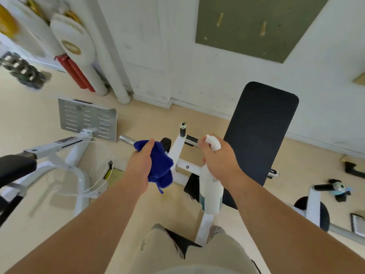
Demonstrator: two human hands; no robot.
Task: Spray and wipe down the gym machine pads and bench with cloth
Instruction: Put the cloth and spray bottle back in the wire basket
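My left hand (140, 165) grips a bunched blue cloth (160, 167) in mid-air above the floor. A white spray bottle (211, 186) is held in my right hand (219, 161), its nozzle pointing up and away. Just right of that hand stands the dark padded backrest (260, 133) of the bench, tilted up toward the wall. The white machine frame (180, 155) runs between my hands. A black round roller pad (166, 143) shows behind the cloth. Another black pad (16, 168) sits at the far left edge.
A perforated metal footplate (87, 118) stands on the floor at left. White machine arms and a cable (77, 175) fill the lower left. A black roller and handles (320, 206) lie at right. The white wall and door (150, 46) are close ahead.
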